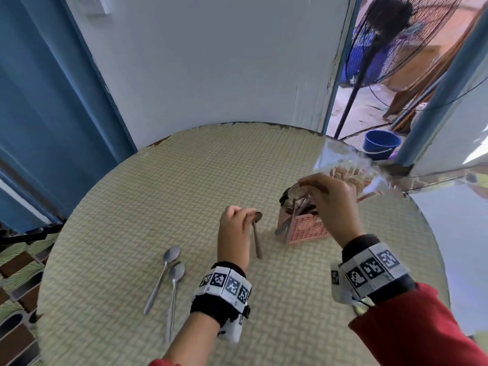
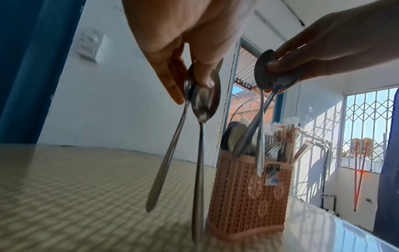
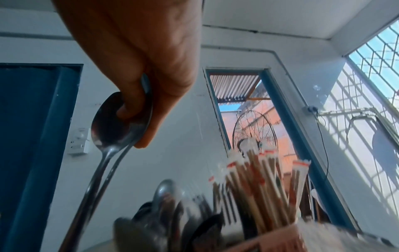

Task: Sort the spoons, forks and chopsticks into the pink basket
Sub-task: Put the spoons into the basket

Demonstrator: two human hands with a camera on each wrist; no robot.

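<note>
A pink basket [image 1: 307, 231] stands on the round table [image 1: 132, 202], right of centre, holding several spoons, forks [image 2: 272, 150] and wrapped chopsticks [image 2: 287, 136]. My right hand [image 1: 309, 184] hovers over it and pinches two spoons [image 2: 264, 71] by their bowls. Their handles hang down at the basket's near rim; one handle seems to hang outside the front wall. My left hand [image 1: 248, 215], just left of the basket, pinches two more spoons [image 2: 202, 97] by the bowls, handles dangling above the table. Two loose spoons [image 1: 169, 281] lie near the left front.
A blue curtain [image 1: 39, 101] hangs at the left and a white wall stands behind the table. Through the doorway at the right are a standing fan [image 1: 390, 35] and a blue bucket [image 1: 381, 143]. The table's right part is glossy and reflective.
</note>
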